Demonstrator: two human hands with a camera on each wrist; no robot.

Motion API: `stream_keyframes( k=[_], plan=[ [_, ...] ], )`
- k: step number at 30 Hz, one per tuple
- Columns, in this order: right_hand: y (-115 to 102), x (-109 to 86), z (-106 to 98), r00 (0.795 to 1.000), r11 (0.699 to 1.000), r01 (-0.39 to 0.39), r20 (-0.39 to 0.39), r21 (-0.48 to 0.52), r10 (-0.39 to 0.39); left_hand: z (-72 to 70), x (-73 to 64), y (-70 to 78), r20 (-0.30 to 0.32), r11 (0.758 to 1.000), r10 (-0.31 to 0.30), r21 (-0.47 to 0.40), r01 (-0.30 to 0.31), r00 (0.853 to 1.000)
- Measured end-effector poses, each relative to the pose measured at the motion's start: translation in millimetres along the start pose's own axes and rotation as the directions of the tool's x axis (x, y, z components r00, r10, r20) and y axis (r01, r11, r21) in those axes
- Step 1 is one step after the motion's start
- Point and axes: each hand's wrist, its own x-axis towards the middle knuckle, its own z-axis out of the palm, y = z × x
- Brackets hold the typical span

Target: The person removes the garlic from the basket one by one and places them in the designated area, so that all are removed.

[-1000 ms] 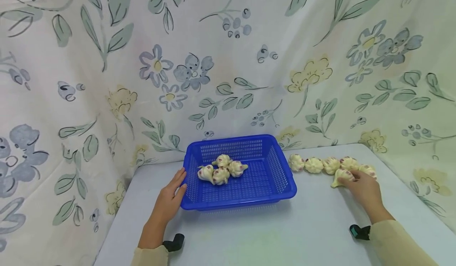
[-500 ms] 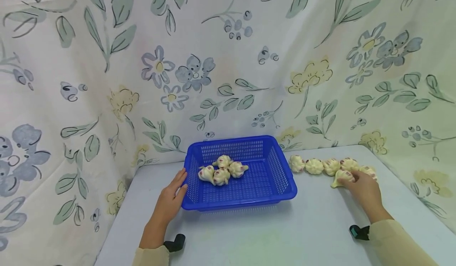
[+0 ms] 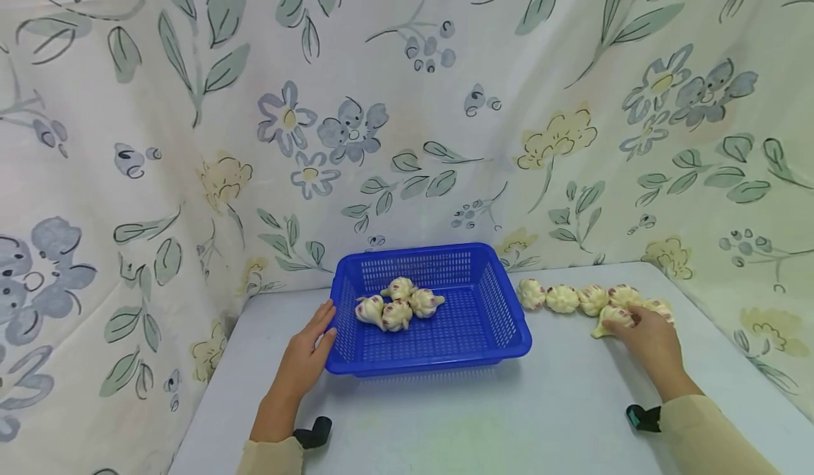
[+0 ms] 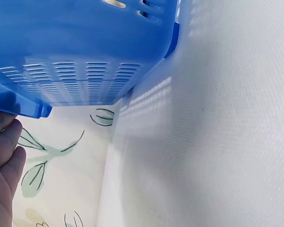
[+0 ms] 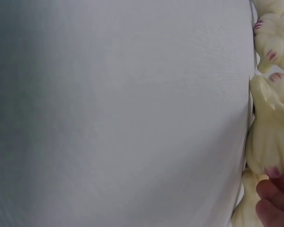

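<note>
My right hand point(image 3: 656, 346) pinches a cream garlic bulb point(image 3: 613, 319) with purple marks, its stem toward the lower left. In the right wrist view that garlic bulb point(image 5: 270, 132) fills the right edge, with fingertips point(image 5: 274, 201) at its lower end. Behind it, a row of garlic bulbs point(image 3: 562, 299) lies on the table, partly covered by the hand. With extended fingers, my left hand point(image 3: 300, 362) rests against the left side of a blue plastic basket point(image 3: 426, 366). Several garlic bulbs point(image 3: 397, 315) sit together in the basket's left half.
A white table point(image 3: 445, 418) bears the basket and the row. Behind and beside it hangs a floral curtain point(image 3: 407, 107). Black wrist cameras, one on the left wrist point(image 3: 314, 433) and one on the right wrist point(image 3: 644, 418), stick out near the sleeves.
</note>
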Motion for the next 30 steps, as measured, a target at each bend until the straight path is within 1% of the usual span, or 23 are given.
stream_keyframes(
  k=[4, 7, 10, 13, 15, 18, 22, 26, 30],
  plan=[
    [-0.6, 1.6, -1.6, 1.000, 1.000, -0.009, -0.001, -0.018, 0.009, -1.1, 0.2, 0.5, 0.000, 1.000, 0.000, 0.005, 0.000, 1.000],
    [-3.3, 1.1, -5.7, 1.000, 0.999, -0.001, -0.008, -0.047, 0.000, -1.8, 0.5, 0.8, 0.001, 1.000, -0.001, 0.009, 0.001, 1.000],
    [-11.2, -0.4, -12.1, 0.999, 0.996, 0.032, -0.032, -0.084, -0.035, -2.3, 1.0, 1.3, 0.002, 1.000, -0.005, 0.014, 0.005, 1.000],
    [-23.6, -0.8, -19.5, 0.993, 0.991, 0.085, -0.073, -0.105, -0.093, -2.0, 1.1, 1.2, 0.002, 1.000, -0.006, 0.019, 0.006, 1.000],
    [-34.3, 0.1, -24.3, 0.986, 0.987, 0.117, -0.102, -0.108, -0.128, -1.8, 1.3, 1.2, 0.001, 1.000, -0.004, 0.019, 0.003, 1.000],
    [-53.8, 1.9, -29.6, 0.969, 0.979, 0.179, -0.156, -0.099, -0.193, -1.9, 1.7, 1.7, 0.003, 1.000, -0.005, 0.016, 0.005, 1.000],
    [-89.1, 2.9, -32.8, 0.950, 0.970, 0.237, -0.197, -0.053, -0.243, -2.1, 1.4, 1.8, 0.005, 1.000, -0.011, 0.015, 0.011, 1.000],
    [-125.2, 1.8, -33.1, 0.938, 0.959, 0.283, -0.209, 0.003, -0.276, -1.3, 0.4, 0.9, 0.005, 1.000, -0.017, 0.003, 0.017, 1.000],
    [-155.5, 1.0, -29.7, 0.918, 0.936, 0.349, -0.217, 0.052, -0.331, 0.0, -0.1, 0.8, 0.011, 1.000, -0.020, -0.007, 0.020, 1.000]
  ],
)
